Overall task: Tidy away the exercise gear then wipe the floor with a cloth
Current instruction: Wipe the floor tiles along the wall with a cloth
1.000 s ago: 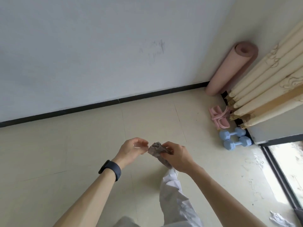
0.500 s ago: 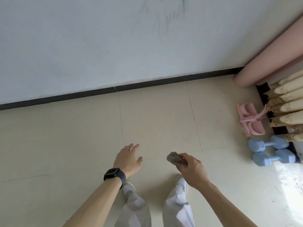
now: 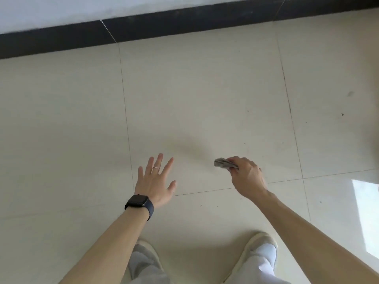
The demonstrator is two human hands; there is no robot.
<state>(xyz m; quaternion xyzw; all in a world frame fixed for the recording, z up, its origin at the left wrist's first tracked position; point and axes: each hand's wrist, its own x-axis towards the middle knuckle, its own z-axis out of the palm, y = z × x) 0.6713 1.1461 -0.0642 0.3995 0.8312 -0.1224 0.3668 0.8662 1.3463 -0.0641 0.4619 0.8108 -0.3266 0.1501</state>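
Observation:
A small folded grey cloth point(image 3: 222, 163) sticks out to the left of my right hand point(image 3: 247, 177), which grips it just above the cream tiled floor point(image 3: 205, 99). My left hand point(image 3: 156, 180) hovers to the left of it, fingers spread and straight, holding nothing; a ring is on one finger and a dark watch on the wrist. The exercise gear is out of view.
A black skirting board point(image 3: 164, 21) runs along the foot of the white wall at the top. My two feet in light shoes point(image 3: 259, 253) stand at the bottom edge. A bright patch of window light point(image 3: 365, 212) lies on the tiles at the right.
The view has tilted down and closer to the floor, so the dumbbells, pink gear and rolled mat have left the frame. My hands have parted; the left one let go of the cloth and spread.

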